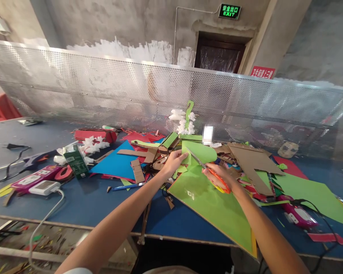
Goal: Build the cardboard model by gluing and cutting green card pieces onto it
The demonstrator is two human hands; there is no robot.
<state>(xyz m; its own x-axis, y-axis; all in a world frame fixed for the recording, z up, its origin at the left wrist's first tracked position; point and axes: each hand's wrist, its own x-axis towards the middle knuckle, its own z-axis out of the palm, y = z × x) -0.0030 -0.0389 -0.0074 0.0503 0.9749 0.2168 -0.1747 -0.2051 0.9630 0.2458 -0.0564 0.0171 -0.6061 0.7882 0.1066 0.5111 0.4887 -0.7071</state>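
Note:
My left hand [175, 161] pinches the left edge of a light green paper sheet [202, 151], which curls over toward the right. In my right hand [217, 175] is a pair of scissors [224, 185] with orange handles, its fingers wrapped round them. The metal blades point up and left, against the green paper close to my left fingers. Below both hands lies a larger green sheet [217, 213] with a yellow-brown edge, reaching past the table's front edge. Whether the blades are apart is hard to make out.
Cardboard pieces [251, 161], a blue sheet [114, 160] and paper scraps crowd the blue table [103, 209]. At left stand a dark green box [76, 161] and a white device [45, 187] with a cable. A perforated metal screen [117, 91] runs along the back.

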